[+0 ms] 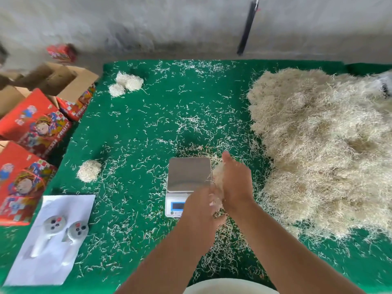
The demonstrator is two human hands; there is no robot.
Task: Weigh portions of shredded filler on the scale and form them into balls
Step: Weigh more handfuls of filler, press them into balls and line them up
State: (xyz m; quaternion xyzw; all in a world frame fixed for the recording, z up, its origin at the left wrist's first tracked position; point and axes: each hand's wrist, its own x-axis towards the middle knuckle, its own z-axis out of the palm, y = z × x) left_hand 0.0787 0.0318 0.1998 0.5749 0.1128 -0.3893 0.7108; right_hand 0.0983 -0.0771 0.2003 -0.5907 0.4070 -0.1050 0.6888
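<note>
A small digital scale (189, 174) with a bare steel platform and a blue display sits on the green table. Just to its right my left hand (201, 209) and my right hand (235, 181) are cupped together around a clump of pale shredded filler (218, 177), pressing it between the palms. A big heap of loose filler (322, 149) covers the right side of the table. Finished filler balls lie on the left: one (89, 170) at mid-left and two (127, 83) touching at the far left corner.
Red printed cartons and open cardboard boxes (36, 124) stand along the left edge. A white sheet (53, 238) with two grey controller-like devices lies at the front left. Loose strands litter the green cloth (137, 124). A wall runs behind the table.
</note>
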